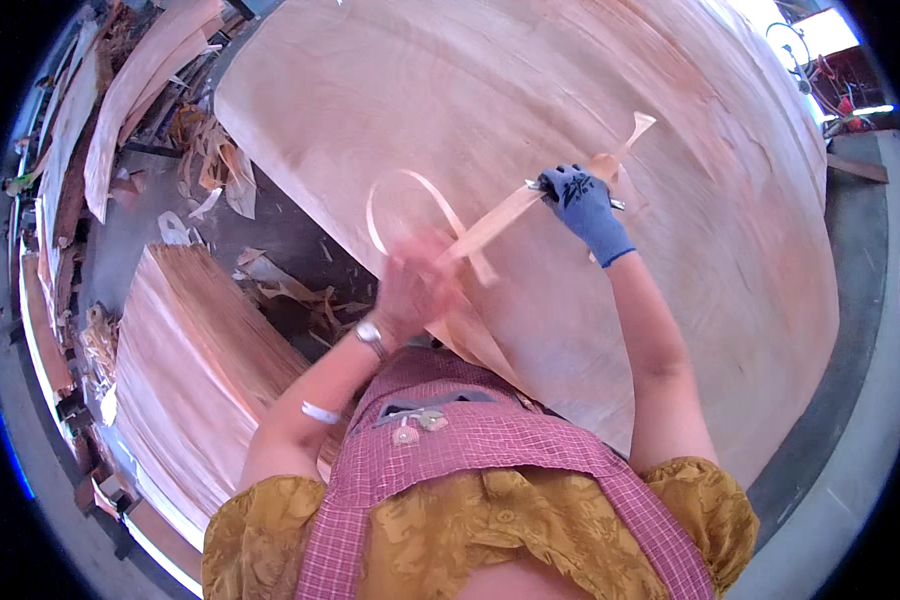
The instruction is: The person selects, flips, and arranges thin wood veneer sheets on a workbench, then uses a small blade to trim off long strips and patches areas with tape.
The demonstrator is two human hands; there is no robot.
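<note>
My left hand point(417, 287), bare and blurred by motion, is closed around thin pale wood veneer strips point(498, 218). One strip curls up in a loop point(416, 178) above this hand. Another stretches up and right to my right hand point(578, 203), which wears a blue-grey glove with dark fingertips. That fist grips a slim metal tool point(619, 205), whose ends show on both sides of the glove; its kind is hard to make out. Beyond the glove a strip end point(642, 126) sticks out. Both hands are over a broad wood veneer sheet point(710, 300).
At the left lies a stack of veneer sheets point(185, 330) with a rough edge. Torn veneer scraps point(280, 275) litter the dark floor between it and the broad sheet. Long veneer pieces point(150, 90) lie at the far left. A grey ledge point(870, 300) curves along the right.
</note>
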